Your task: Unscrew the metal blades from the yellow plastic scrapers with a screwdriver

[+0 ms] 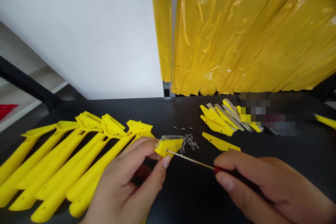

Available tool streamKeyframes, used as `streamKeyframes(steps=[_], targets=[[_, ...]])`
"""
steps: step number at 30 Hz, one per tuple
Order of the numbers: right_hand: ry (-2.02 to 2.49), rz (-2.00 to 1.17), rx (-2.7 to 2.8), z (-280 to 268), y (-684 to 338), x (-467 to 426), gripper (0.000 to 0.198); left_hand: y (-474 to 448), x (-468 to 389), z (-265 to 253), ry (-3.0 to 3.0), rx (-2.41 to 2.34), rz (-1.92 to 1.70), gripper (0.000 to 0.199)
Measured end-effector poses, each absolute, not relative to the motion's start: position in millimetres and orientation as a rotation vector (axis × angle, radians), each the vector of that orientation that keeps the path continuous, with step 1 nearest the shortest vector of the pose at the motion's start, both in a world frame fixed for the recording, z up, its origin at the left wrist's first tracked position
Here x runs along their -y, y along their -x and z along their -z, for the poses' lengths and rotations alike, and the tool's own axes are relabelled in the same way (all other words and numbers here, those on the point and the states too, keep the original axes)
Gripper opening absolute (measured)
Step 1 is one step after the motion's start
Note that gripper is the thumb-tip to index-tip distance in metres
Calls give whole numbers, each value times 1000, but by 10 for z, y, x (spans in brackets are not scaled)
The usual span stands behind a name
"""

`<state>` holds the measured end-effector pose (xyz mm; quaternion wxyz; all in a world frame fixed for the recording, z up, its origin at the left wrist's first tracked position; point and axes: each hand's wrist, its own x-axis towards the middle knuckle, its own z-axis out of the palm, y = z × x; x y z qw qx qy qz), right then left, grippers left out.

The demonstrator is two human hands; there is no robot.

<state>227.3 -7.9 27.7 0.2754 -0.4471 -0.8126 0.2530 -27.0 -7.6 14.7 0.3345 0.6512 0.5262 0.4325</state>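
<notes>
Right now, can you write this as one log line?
left hand: holds yellow scraper head | right hand: screwdriver tip at head | screws loose on table

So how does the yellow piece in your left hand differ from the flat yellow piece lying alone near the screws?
The held piece is up off the table, pinched in the left hand, with the screwdriver tip against it; the lone piece lies flat, untouched. The held piece looks boxier, the lone one a long, thin wedge. Both are yellow plastic.

Yellow plastic sheeting (249, 31) hangs behind the black table (183, 196); red object (6, 109) far left.
</notes>
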Motion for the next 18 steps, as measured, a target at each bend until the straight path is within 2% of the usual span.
streamKeyframes(steps=[2, 4, 6, 9, 11, 13, 16, 18], targets=[[1334, -1001, 2070, -315, -2240, 77, 38, 290, 69, -144, -1781, -1396, -1136, 8], [1365, -1133, 2026, -341, -2223, 69, 41, 307, 70, -140, -1811, -1420, -1123, 7], [1302, -962, 2107, -346, -2224, 58, 33, 314, 77, -146, -1729, -1450, -1116, 7], [1019, -363, 2216, -338, -2239, 50, 12, 304, 80, -192, -1418, -1495, -1133, 13], [878, -82, 2198, -340, -2243, 49, 21, 293, 63, -239, -1156, -1470, -1193, 18], [871, 20, 2196, -336, -2234, 53, 31, 286, 30, -279, -935, -1394, -1255, 21], [972, 6, 2218, -283, -2202, 73, 27, 287, -19, -289, -799, -1304, -1274, 20], [1004, -111, 2217, -225, -2176, 96, 26, 284, -22, -268, -791, -1269, -1242, 19]])
